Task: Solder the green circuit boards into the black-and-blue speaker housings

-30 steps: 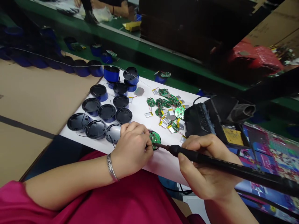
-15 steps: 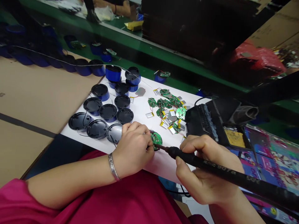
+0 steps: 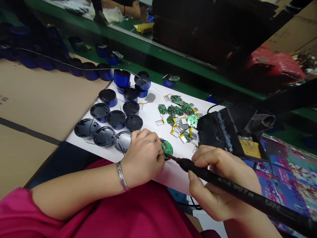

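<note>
My right hand [image 3: 223,183] is closed around a black soldering iron [image 3: 237,190], its tip resting at the lower edge of a round green circuit board [image 3: 167,147]. That board lies close to the fingers of my left hand [image 3: 146,155], which are pinched together at its left side. What they pinch is hidden behind the knuckles. Left of this hand stand several round blue cases with black tops [image 3: 116,118], the nearest one partly covered by my fingers. Beyond the board lies a pile of green circuit boards [image 3: 172,110] wired to small silver batteries [image 3: 183,138].
A black soldering iron stand [image 3: 214,129] with a yellow sponge [image 3: 249,147] is to the right. More blue cases [image 3: 90,71] line the back left, some on a green surface. Cardboard [image 3: 37,99] lies at left. Another person's arm [image 3: 130,10] shows at the far side.
The whole view has shifted slightly. Both hands keep their places at the board, with the iron's tip still on its lower edge.
</note>
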`<state>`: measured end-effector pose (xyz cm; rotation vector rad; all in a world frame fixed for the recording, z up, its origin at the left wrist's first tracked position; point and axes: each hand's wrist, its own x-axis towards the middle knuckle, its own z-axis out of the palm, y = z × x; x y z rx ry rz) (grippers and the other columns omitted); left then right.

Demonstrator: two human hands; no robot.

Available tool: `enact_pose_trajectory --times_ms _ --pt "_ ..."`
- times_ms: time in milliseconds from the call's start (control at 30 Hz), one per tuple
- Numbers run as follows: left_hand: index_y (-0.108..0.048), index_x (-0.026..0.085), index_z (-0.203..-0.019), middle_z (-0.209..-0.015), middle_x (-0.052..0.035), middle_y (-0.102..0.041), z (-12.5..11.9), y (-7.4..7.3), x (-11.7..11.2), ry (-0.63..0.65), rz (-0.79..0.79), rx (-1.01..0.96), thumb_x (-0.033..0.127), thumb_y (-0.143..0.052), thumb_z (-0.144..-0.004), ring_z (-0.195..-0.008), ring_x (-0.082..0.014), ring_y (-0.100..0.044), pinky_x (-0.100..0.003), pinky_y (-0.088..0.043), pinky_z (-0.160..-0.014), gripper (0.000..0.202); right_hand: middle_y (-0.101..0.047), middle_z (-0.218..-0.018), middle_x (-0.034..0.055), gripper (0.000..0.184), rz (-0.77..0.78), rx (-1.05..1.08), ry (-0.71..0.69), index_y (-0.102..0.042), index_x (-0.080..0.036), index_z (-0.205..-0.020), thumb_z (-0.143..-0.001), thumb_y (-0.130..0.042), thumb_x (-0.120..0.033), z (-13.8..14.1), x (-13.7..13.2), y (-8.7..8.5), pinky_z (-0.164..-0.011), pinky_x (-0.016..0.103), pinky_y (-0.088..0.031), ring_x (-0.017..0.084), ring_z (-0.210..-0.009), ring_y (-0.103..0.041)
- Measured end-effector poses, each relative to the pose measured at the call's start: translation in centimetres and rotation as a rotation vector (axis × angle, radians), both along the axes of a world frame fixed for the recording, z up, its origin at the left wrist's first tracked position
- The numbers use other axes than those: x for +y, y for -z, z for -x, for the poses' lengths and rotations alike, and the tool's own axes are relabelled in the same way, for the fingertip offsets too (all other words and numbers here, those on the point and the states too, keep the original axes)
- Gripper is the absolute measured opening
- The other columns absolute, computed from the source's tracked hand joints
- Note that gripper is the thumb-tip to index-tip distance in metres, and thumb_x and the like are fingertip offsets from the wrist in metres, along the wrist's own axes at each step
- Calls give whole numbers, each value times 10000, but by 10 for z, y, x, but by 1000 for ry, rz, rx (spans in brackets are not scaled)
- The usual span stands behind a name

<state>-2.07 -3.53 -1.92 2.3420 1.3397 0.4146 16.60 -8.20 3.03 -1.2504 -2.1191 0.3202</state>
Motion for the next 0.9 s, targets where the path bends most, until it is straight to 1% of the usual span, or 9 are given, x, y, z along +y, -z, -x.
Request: enact_pose_trajectory --times_ms 133,233,333,433,500,567,600,800,900 --pt "-647 173 -601 -888 -54 -680 0 -1 0 3 6 -7 139 -556 -786 -943 -241 -538 -440 -347 -854 209 -535 -663 -40 179 -2 119 22 -487 -225 -838 -769 -607 -112 -2 -3 0 -548 278 -428 124 -584 -533" --pt "-638 172 -579 -893 -51 -680 0 -1 0 6 -4 -30 131 -555 -779 -943 -236 -535 -433 -342 -848 220 -598 -692 -23 146 -122 183 135 -581 -220 -887 -777 -648 -150 0 -4 0 -564 300 -464 146 -608 -583" --pt "-638 173 -582 -897 -56 -679 1 0 -1 12 -13 -38 126 -556 -774 -943 -237 -532 -432 -341 -843 214 -695 -820 -1 172 -253 186 303 -684 -234 -960 -813 -672 -144 5 -4 4 -655 328 -531 173 -717 -655" --pt "-645 178 -596 -890 -55 -675 2 2 -1 21 -24 -38 139 -568 -768 -933 -238 -526 -434 -343 -846 192 -742 -965 9 280 -274 241 367 -709 -257 -1074 -840 -687 -104 8 -1 18 -717 351 -571 187 -799 -696" --pt "-649 181 -604 -882 -56 -674 2 2 -1 21 -39 -34 148 -569 -774 -927 -238 -523 -432 -345 -845 191 -749 -1017 14 377 -264 264 350 -691 -258 -1155 -826 -711 -74 7 2 32 -728 340 -582 180 -801 -714" --pt "-653 181 -607 -884 -55 -676 2 2 0 20 -45 -34 147 -563 -785 -926 -236 -525 -431 -346 -845 202 -751 -1028 24 463 -296 213 206 -650 -243 -1237 -825 -702 -38 6 5 46 -729 313 -582 168 -819 -718" --pt "-656 182 -606 -887 -52 -678 2 2 0 21 -41 -34 146 -561 -790 -929 -235 -527 -432 -347 -846 210 -754 -1000 23 474 -300 205 183 -640 -235 -1248 -832 -679 -12 5 7 53 -728 303 -578 156 -810 -712" --pt "-695 192 -639 -903 -45 -684 2 1 1 27 -31 -38 154 -573 -806 -945 -239 -533 -439 -357 -853 210 -747 -937 62 423 -314 138 39 -616 -177 -1221 -846 -634 17 9 12 77 -711 305 -577 159 -808 -676" --pt "-698 196 -648 -898 -43 -678 3 0 0 25 -25 -39 152 -586 -806 -945 -239 -540 -436 -372 -854 198 -744 -911 74 400 -351 132 35 -612 -158 -1210 -847 -635 9 11 12 83 -683 296 -577 156 -778 -667"
